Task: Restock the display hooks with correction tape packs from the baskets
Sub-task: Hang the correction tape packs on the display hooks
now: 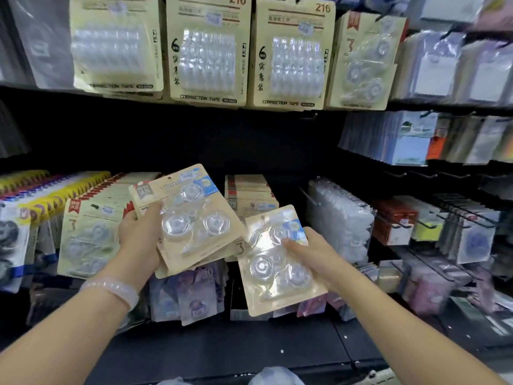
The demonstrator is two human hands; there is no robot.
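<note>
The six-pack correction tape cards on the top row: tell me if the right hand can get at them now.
Probably not yet: the right hand grips a three-reel pack, though nothing blocks the six-pack cards above.

The left hand grips a stack of packs (tilted toward one o'clock); the right hand holds a single pack at its three o'clock edge.

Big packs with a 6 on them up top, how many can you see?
2 show a 6: the middle pack and the pack to its right, both hanging in the top row. The left pack looks alike, but its number is blurred. More may hang hidden behind each.
</note>
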